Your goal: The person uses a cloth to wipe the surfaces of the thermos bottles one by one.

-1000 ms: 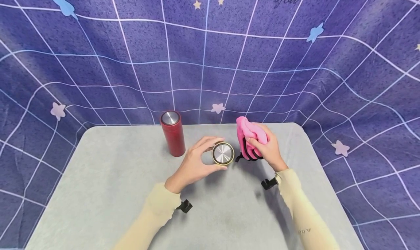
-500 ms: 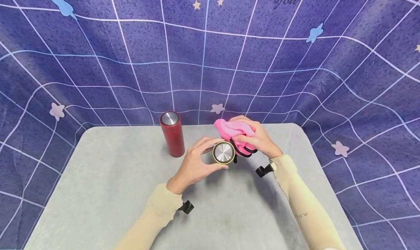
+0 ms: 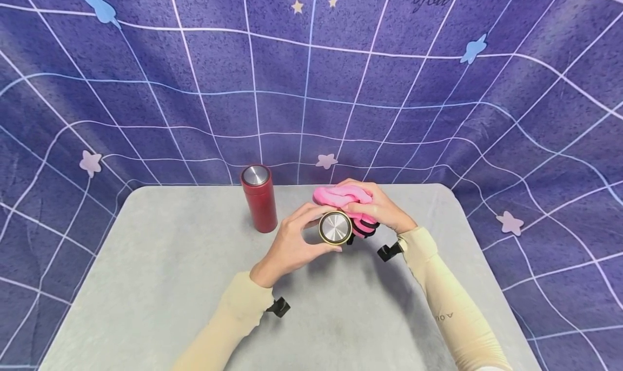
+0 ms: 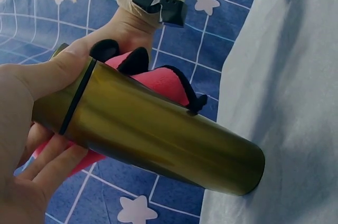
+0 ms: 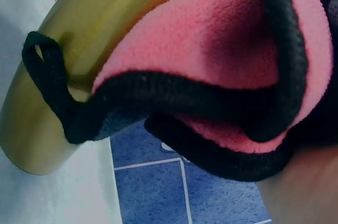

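Observation:
A gold thermos flask (image 4: 163,129) with a black ring below its lid stands on the table, its silver lid top (image 3: 335,227) facing the head camera. My left hand (image 3: 291,242) grips it near the lid, thumb on one side and fingers on the other. Bunched in my right hand (image 3: 382,204) is a pink cloth (image 3: 336,196) with black edging. In the right wrist view the cloth's folds lie against the flask's side, and a black hanging loop (image 5: 45,71) dangles in front of it. The cloth's far part is hidden behind the flask in the left wrist view.
A red thermos flask (image 3: 260,206) with a silver top stands upright at the back, left of my left hand. The grey table (image 3: 160,268) ends at a blue-purple curtain (image 3: 277,111) with a grid and stars, which hangs behind and at both sides.
My right hand has moved left with the pink cloth, from apart beside the gold flask to up against it. The left hand keeps its grip, and the red flask stays in place.

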Tool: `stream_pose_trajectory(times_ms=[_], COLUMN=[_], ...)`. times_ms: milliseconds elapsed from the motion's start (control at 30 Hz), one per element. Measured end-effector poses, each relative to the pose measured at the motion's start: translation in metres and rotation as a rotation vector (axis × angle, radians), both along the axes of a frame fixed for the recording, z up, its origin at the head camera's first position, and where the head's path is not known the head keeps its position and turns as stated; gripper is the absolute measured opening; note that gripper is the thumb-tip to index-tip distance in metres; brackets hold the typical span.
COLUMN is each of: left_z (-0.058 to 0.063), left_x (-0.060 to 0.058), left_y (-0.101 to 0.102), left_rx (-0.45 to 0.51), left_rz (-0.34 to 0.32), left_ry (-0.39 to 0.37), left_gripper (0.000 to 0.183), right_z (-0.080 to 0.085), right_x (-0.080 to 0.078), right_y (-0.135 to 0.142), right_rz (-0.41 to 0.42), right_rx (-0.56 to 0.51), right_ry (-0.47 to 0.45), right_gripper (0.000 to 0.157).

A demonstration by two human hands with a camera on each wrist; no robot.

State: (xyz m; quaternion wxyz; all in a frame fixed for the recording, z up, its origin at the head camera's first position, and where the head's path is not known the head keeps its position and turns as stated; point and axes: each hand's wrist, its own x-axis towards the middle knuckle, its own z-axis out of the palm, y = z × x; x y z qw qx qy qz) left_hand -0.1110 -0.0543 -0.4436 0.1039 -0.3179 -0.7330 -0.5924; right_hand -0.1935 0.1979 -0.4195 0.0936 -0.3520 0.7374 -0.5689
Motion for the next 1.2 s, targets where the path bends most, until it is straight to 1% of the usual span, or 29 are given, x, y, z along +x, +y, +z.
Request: stream_pose_trajectory(times_ms=[167, 300, 433, 667, 967, 1200], left_z=[0.000, 0.000, -0.001, 0.000, 0.001, 0.001], left_x=[0.001, 0.000, -0.001, 0.000, 0.002, 0.001], left_y=[0.000, 0.000, 0.001, 0.001, 0.002, 0.003], left_rx=[0.002, 0.006, 0.006, -0.001, -0.029, -0.027], left_rz=[-0.002, -0.006, -0.008, -0.002, 0.012, 0.008], left_ry=[-0.013, -0.016, -0.011, -0.007, -0.011, -0.009], left_gripper=[0.077, 0.077, 0.076, 0.076, 0.077, 0.079], right_z=[-0.006, -0.011, -0.018, -0.033, -0.057, -0.066], right_x=[-0.001, -0.004, -0.009, -0.015, -0.025, -0.032], right_y=[0.001, 0.002, 0.003, 0.004, 0.012, 0.014], right_rz=[-0.019, -0.005, 0.000, -0.038, -0.002, -0.012], right_rx=[0.025, 0.019, 0.009, 0.018, 0.057, 0.098], right_ry=[-0.019, -0.050, -0.072, -0.159, -0.191, -0.240], right_gripper=[0.044, 0.044, 0.048, 0.050, 0.048, 0.048])
